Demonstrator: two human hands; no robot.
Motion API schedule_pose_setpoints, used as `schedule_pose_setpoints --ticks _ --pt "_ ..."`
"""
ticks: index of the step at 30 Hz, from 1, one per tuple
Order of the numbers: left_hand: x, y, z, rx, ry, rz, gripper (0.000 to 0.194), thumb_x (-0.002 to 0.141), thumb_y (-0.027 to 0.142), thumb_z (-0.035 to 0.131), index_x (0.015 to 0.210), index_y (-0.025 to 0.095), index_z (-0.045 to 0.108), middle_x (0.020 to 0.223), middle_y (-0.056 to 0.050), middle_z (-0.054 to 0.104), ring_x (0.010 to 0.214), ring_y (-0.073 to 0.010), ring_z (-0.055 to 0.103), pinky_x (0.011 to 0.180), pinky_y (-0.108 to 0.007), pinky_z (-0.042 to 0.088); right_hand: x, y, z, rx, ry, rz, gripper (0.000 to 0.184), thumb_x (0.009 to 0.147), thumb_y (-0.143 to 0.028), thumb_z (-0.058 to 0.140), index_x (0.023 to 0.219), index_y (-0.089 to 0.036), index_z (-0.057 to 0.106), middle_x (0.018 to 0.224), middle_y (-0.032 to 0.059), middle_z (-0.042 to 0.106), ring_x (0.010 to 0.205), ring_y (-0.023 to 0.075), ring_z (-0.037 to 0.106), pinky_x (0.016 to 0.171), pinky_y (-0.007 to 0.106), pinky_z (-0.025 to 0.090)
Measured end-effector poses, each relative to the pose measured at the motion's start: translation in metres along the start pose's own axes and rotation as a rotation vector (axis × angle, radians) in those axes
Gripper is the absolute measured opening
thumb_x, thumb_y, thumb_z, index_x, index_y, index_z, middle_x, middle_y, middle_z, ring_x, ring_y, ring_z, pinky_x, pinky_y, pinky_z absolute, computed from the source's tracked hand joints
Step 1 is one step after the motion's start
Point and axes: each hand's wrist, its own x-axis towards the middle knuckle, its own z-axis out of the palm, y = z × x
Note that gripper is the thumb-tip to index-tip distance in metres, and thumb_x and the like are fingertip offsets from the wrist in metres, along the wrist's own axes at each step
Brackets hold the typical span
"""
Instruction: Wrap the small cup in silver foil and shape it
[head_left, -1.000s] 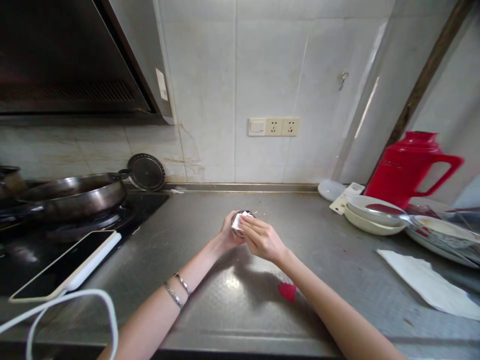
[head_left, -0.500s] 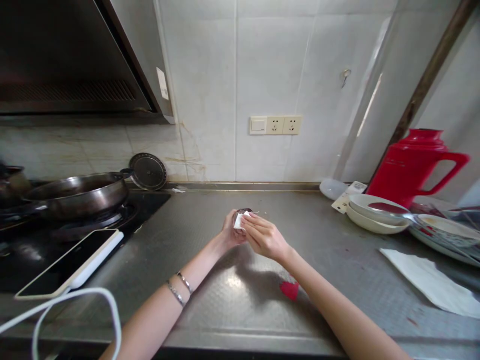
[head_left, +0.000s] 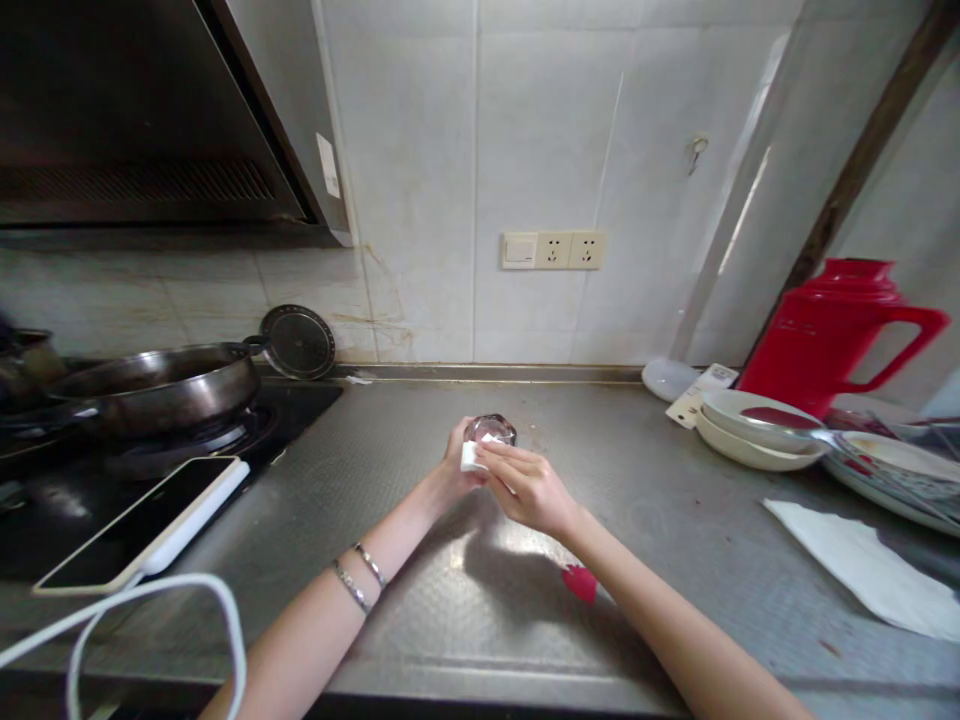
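My left hand (head_left: 454, 466) is closed around a small glass vessel (head_left: 501, 428), dark-tinted with a round rim, whose lower part is hidden by my hands. A folded white tissue (head_left: 472, 457) is pinched in the fingers of my right hand (head_left: 531, 487), pressed against the near side of the glass. Both hands are close together over the middle of the steel counter (head_left: 405, 620). Beneath my right forearm lies a small red piece (head_left: 580, 582) whose kind I cannot make out.
On the left, a steel pan (head_left: 172, 385) sits on the black stove, with a phone (head_left: 139, 525) and white cable (head_left: 225, 600) nearer me. At right stand a red thermos jug (head_left: 832, 330), stacked bowls (head_left: 757, 450) and a patterned plate (head_left: 892, 470); a white paper sheet (head_left: 862, 570) lies nearer.
The glass has tipped so its rim shows more. My right hand has shifted slightly down, bringing the tissue from near the rim to the glass's near side.
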Motion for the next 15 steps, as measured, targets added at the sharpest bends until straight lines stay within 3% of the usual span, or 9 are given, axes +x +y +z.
schedule_pose_setpoints --ticks 3,5,7,10,13,15 --pt "0.001 0.002 0.000 0.004 -0.043 -0.019 0.039 0.079 0.051 0.043 0.081 0.015 0.057 0.047 -0.002 0.049 0.038 -0.0113 0.038 0.040 -0.023 0.023 0.002 0.010 -0.007 0.010 0.143 0.156 0.028 0.089 -0.010 0.049 0.111 -0.019 0.064 0.101 0.0082 0.073 0.100 0.0199 0.069 0.087 0.033 0.058" --pt "0.002 0.003 0.000 0.017 -0.107 -0.055 0.043 0.077 0.052 0.042 0.089 0.015 0.059 0.053 -0.006 0.057 0.037 -0.0116 0.039 0.038 -0.022 0.020 0.003 0.021 -0.014 -0.042 0.279 0.300 0.027 0.090 -0.013 0.049 0.110 -0.022 0.066 0.100 0.0075 0.073 0.094 0.0206 0.070 0.084 0.034 0.059" --pt "0.002 0.003 0.000 0.026 -0.150 -0.087 0.047 0.077 0.053 0.040 0.096 0.015 0.059 0.061 -0.012 0.063 0.036 -0.0118 0.040 0.038 -0.022 0.019 0.002 0.033 -0.020 -0.104 0.336 0.371 0.026 0.091 -0.016 0.050 0.109 -0.023 0.067 0.102 0.0077 0.073 0.094 0.0213 0.070 0.084 0.035 0.059" --pt "0.001 0.002 0.001 0.032 -0.160 -0.111 0.049 0.078 0.053 0.036 0.097 0.015 0.060 0.066 -0.014 0.066 0.034 -0.0118 0.039 0.037 -0.021 0.018 -0.002 0.042 -0.022 -0.157 0.197 0.301 0.025 0.091 -0.014 0.049 0.108 -0.020 0.067 0.104 0.0101 0.072 0.103 0.0229 0.067 0.090 0.039 0.057" --pt "0.001 0.000 0.002 0.019 -0.141 -0.109 0.042 0.078 0.052 0.039 0.084 0.015 0.059 0.056 -0.007 0.060 0.033 -0.0117 0.038 0.035 -0.021 0.018 -0.008 0.039 -0.015 -0.152 0.026 0.219 0.025 0.091 -0.014 0.048 0.109 -0.018 0.065 0.106 0.0114 0.072 0.109 0.0239 0.064 0.091 0.039 0.057" --pt "0.002 -0.003 0.003 -0.002 -0.114 -0.094 0.036 0.077 0.051 0.043 0.074 0.017 0.055 0.047 -0.002 0.051 0.032 -0.0114 0.036 0.034 -0.021 0.018 -0.010 0.033 -0.008 -0.149 -0.021 0.204 0.026 0.092 -0.016 0.048 0.113 -0.016 0.062 0.107 0.0124 0.071 0.110 0.0244 0.064 0.090 0.038 0.057"
